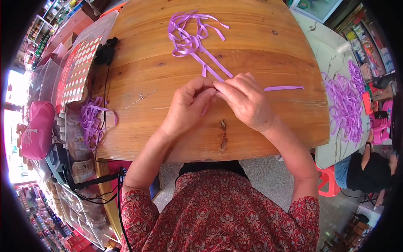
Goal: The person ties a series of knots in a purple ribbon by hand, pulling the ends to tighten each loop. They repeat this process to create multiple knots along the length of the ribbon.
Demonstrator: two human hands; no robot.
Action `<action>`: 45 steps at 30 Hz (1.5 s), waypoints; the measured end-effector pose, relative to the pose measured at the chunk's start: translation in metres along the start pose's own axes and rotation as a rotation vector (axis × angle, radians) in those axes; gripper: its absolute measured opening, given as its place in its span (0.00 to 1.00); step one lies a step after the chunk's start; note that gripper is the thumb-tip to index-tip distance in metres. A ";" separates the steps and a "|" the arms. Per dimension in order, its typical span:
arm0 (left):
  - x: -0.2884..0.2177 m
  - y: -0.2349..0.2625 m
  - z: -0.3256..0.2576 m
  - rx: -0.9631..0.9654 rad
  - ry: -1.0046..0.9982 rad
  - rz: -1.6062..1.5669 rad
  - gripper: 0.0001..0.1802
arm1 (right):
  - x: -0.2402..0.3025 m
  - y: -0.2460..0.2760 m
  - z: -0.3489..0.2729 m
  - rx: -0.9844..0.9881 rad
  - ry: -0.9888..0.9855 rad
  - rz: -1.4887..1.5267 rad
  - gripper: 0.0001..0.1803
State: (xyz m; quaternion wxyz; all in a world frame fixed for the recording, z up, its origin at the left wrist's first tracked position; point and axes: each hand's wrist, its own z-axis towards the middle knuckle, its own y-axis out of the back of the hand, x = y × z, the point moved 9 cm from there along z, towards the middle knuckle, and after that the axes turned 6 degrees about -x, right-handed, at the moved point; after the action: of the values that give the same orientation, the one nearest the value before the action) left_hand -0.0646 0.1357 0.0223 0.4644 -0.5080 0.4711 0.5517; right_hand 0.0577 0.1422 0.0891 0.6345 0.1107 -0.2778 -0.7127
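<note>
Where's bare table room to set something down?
The table is bare right of the loose ribbon, beyond the right hand, and between the forearms at the near edge. Crowded: the left edge, by ribbon heap, black device and dotted box; the middle, where left hand meets right.

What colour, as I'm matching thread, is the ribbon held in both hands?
The ribbon is light purple, best seen in the head view.

— What are both hands [248, 101] doing?
— They're pinching purple ribbon [217, 61] close together above the wooden tabletop [273, 48].
— What's lying beyond them?
— Loose ribbon loops [184, 37] are curling there.
</note>
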 end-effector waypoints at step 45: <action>-0.030 0.173 -0.064 -0.353 -0.197 0.557 0.02 | -0.107 0.360 -0.234 -0.883 -0.806 0.038 0.11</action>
State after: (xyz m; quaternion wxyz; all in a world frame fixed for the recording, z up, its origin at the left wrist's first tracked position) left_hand -0.2268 0.0495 0.0579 0.2441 -0.3767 0.4419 0.7767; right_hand 0.4987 0.1713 0.0687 0.4778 -0.4477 -0.1762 -0.7350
